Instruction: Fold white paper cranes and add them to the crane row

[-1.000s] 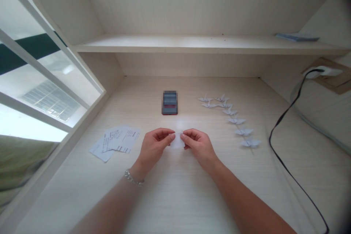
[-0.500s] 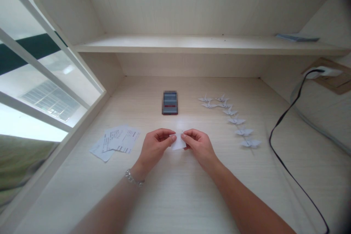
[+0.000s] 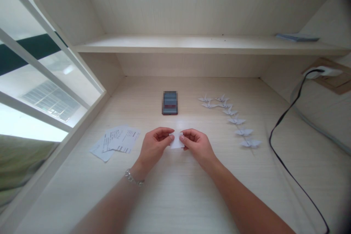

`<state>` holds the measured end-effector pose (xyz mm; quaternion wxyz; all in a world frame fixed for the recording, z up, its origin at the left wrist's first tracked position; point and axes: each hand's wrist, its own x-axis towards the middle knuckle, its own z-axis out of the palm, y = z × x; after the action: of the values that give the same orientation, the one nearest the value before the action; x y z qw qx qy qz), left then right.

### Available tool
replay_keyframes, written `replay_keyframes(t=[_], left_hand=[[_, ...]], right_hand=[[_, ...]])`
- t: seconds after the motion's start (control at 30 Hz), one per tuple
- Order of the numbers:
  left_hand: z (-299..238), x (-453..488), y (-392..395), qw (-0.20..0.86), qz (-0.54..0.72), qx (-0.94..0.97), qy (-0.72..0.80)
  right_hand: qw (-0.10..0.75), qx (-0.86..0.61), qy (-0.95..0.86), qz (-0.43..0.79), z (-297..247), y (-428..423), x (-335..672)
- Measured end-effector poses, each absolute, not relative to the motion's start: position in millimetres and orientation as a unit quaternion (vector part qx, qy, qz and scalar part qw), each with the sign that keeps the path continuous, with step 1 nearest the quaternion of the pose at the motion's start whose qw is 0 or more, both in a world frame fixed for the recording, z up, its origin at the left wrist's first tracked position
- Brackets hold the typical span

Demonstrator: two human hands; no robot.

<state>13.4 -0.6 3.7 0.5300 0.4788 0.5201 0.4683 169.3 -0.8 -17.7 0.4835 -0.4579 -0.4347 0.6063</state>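
A small white piece of paper (image 3: pixel 176 142) is held between my two hands above the desk. My left hand (image 3: pixel 157 142) pinches its left edge between thumb and fingers, and a silver bracelet (image 3: pixel 134 178) circles that wrist. On the opposite edge, my right hand (image 3: pixel 197 144) has its thumb on top and fingers beneath. Parts of the paper under the fingertips are hidden. To the right, several folded white paper cranes (image 3: pixel 236 121) lie in a curving row. Left of my hands, printed paper sheets (image 3: pixel 120 139) overlap one another.
A phone-like dark device (image 3: pixel 170 103), its screen blurred, lies beyond my hands. A black cable (image 3: pixel 285 113) runs from a wall socket (image 3: pixel 326 72) down the desk's right side. A shelf (image 3: pixel 175 42) spans the back, with a flat bluish item (image 3: pixel 297 37) on it.
Both hands have shifted very slightly left with the paper, which now lies a bit straighter between them. The cranes, printed sheets and dark device stay where they were.
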Motion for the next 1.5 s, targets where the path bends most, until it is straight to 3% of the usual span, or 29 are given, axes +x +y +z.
replay_keyframes(t=[0.57, 1.17, 1.5], left_hand=[[0.1, 11.1, -1.0, 0.515, 0.487, 0.507, 0.49], [0.5, 10.8, -3.4, 0.46, 0.484, 0.576, 0.471], [3.4, 13.2, -2.6, 0.507, 0.476, 0.519, 0.496]], right_hand=[[0.545, -0.445, -0.492, 0.514, -17.6, -4.8, 168.0], [0.554, -0.405, -0.578, 0.442, -14.9, -9.2, 171.5], [0.518, -0.456, -0.444, 0.571, -16.5, -1.1, 169.7]])
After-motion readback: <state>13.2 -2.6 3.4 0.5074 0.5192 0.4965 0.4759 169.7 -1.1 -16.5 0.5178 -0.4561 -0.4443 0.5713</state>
